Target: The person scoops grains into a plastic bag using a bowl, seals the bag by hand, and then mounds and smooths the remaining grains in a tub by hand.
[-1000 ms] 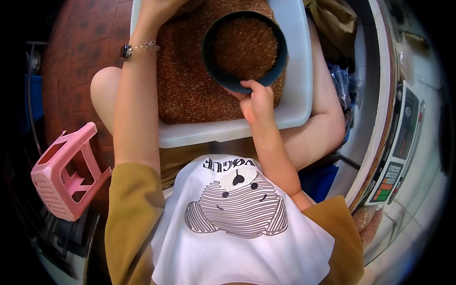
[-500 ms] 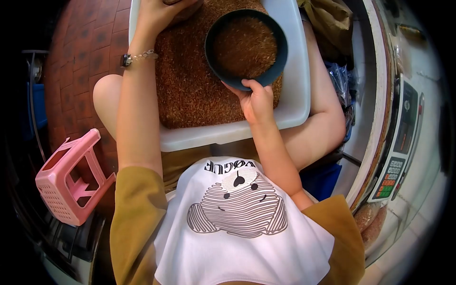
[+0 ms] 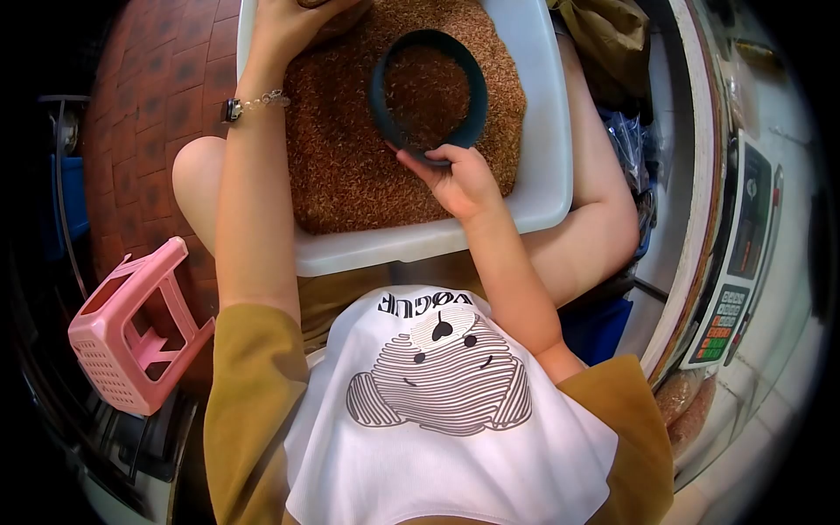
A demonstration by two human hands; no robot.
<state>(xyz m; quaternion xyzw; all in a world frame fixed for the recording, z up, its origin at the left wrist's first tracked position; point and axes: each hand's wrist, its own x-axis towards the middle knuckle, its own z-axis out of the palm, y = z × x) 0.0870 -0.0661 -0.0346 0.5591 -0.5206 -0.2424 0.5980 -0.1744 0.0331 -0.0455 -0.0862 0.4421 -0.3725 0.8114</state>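
While the right hand [image 3: 465, 184] pinches the round bowl [image 3: 478, 92], its mouth faces upward, the left hand [image 3: 287, 31] cropped, grip unclear.

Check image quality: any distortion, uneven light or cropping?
Head view throughout: fisheye curves the counter edge, with black corners; the left hand is cropped at the top; grain right of the bowl looks brighter than grain inside it; shirt lettering is readable.
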